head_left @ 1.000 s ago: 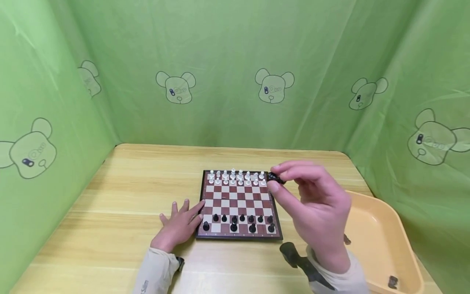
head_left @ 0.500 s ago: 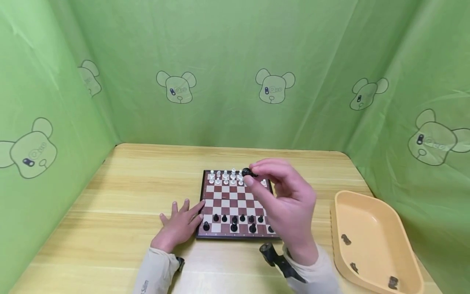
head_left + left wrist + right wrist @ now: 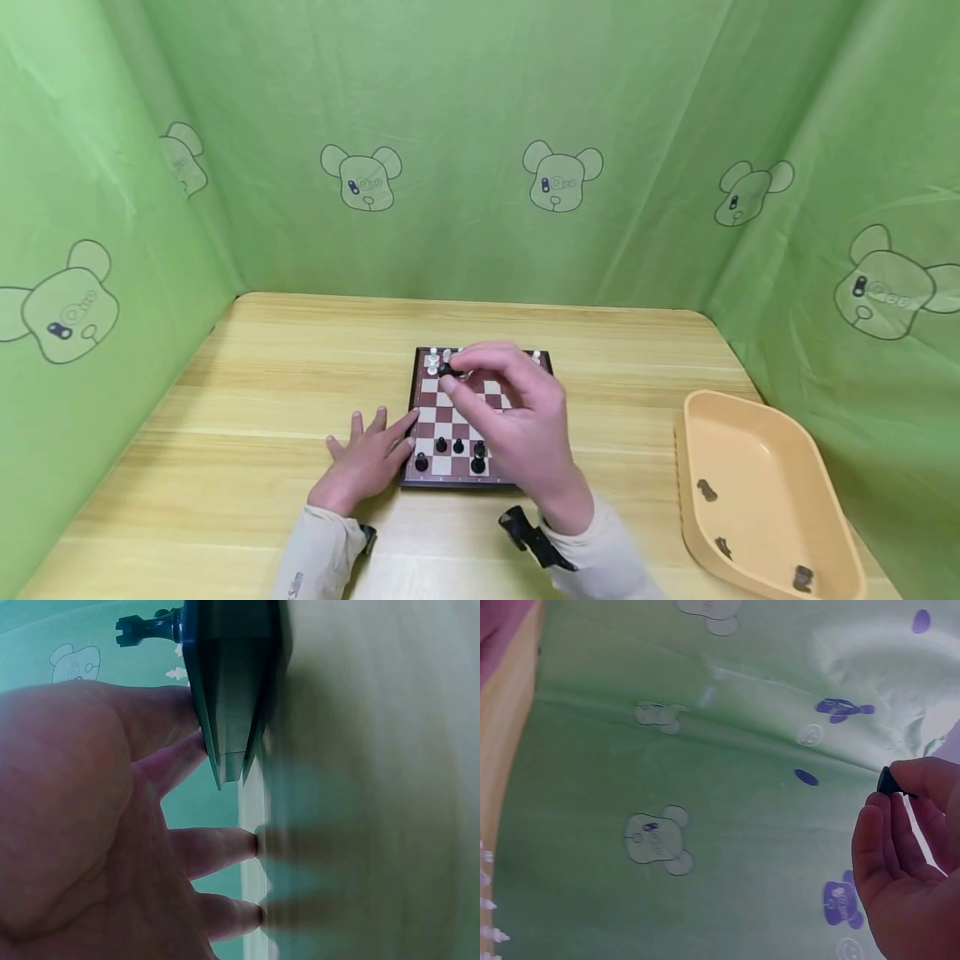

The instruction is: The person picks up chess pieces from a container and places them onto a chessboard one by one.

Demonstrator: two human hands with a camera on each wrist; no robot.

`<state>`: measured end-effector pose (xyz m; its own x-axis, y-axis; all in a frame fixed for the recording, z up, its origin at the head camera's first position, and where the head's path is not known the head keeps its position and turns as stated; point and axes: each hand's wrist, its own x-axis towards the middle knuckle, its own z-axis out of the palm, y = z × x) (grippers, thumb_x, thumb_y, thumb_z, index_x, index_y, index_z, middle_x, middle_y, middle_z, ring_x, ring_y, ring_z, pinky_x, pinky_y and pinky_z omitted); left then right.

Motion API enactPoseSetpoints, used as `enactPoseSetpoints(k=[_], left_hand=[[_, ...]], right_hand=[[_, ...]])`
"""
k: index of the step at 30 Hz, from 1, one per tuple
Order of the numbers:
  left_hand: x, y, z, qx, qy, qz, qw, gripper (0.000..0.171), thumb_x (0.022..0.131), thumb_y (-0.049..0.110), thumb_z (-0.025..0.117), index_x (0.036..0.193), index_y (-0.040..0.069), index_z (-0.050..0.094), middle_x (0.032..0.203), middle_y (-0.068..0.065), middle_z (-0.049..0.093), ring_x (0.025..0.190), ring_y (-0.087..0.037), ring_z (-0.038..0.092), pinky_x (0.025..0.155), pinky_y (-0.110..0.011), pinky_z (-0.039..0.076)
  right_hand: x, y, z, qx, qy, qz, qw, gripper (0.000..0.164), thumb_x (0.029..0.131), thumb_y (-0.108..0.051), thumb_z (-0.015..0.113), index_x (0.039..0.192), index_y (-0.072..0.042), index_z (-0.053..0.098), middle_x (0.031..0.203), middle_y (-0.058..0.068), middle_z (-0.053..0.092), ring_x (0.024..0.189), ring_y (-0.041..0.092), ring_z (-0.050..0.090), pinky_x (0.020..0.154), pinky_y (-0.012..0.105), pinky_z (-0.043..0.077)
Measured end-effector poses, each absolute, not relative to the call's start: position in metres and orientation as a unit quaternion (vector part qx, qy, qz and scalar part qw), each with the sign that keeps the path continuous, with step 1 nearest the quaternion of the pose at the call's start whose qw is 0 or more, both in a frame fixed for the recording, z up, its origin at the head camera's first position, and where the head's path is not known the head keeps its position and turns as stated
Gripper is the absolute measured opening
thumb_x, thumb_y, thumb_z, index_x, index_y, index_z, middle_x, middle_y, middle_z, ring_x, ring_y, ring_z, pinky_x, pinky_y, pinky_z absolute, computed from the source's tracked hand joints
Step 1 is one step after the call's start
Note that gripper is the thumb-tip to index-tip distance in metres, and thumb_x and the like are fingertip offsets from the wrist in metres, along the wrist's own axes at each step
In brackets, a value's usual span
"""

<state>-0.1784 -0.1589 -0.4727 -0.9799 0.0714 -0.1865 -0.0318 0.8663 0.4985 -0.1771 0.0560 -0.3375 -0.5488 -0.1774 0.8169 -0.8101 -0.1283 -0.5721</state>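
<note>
My right hand (image 3: 517,417) holds a black chess piece (image 3: 447,369) pinched between thumb and fingertips, above the left part of the chessboard (image 3: 453,418). In the right wrist view only the base of this chess piece (image 3: 887,781) shows, so its kind is hidden. My left hand (image 3: 363,462) has its fingers spread, two of them touching the board's left edge (image 3: 232,697) and others on the table. A black rook (image 3: 146,630) stands at the near left corner. Black pawns (image 3: 441,445) and a taller black piece (image 3: 478,462) stand nearby. White pieces (image 3: 433,360) line the far side, partly hidden by my right hand.
An orange tray (image 3: 750,450) sits at the right of the wooden table (image 3: 300,358), with three small dark items (image 3: 707,489) in it. Green cloth walls (image 3: 465,242) surround the table's back and sides.
My right hand has moved left from beside the board's right edge to over its left part, still pinching the black chess piece. My left hand has stayed in place.
</note>
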Motion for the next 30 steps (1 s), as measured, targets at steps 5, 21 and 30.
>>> enactPoseSetpoints(k=[5, 21, 30], left_hand=[[-0.179, -0.16, -0.473, 0.011, 0.962, 0.255, 0.101, 0.051, 0.11, 0.039, 0.045, 0.161, 0.03, 0.04, 0.165, -0.029, 0.025, 0.149, -0.062, 0.006, 0.104, -0.089, -0.004], [-0.179, -0.159, -0.474, 0.01, 0.963, 0.25, 0.097, 0.052, 0.11, 0.039, 0.046, 0.161, 0.031, 0.039, 0.164, -0.029, 0.027, 0.148, -0.063, 0.008, 0.103, -0.091, -0.002], [-0.179, -0.159, -0.474, 0.015, 0.964, 0.249, 0.094, 0.052, 0.11, 0.039, 0.047, 0.161, 0.034, 0.037, 0.164, -0.03, 0.027, 0.148, -0.064, 0.008, 0.102, -0.091, -0.002]], right_hand=[[-0.183, 0.047, -0.352, 0.383, -0.649, 0.615, 0.232, 0.02, 0.088, 0.007, 0.076, 0.106, -0.001, 0.073, 0.102, 0.009, 0.073, 0.085, 0.019, 0.069, 0.075, 0.026, 0.061], [-0.205, 0.028, -0.398, 0.352, -0.737, 0.541, 0.202, 0.019, 0.088, 0.0, 0.077, 0.106, -0.005, 0.074, 0.101, 0.004, 0.076, 0.087, 0.016, 0.07, 0.077, 0.032, 0.062], [-0.212, 0.024, -0.414, 0.337, -0.775, 0.51, 0.157, 0.02, 0.086, 0.004, 0.077, 0.104, -0.003, 0.073, 0.098, 0.006, 0.074, 0.083, 0.017, 0.069, 0.074, 0.028, 0.062]])
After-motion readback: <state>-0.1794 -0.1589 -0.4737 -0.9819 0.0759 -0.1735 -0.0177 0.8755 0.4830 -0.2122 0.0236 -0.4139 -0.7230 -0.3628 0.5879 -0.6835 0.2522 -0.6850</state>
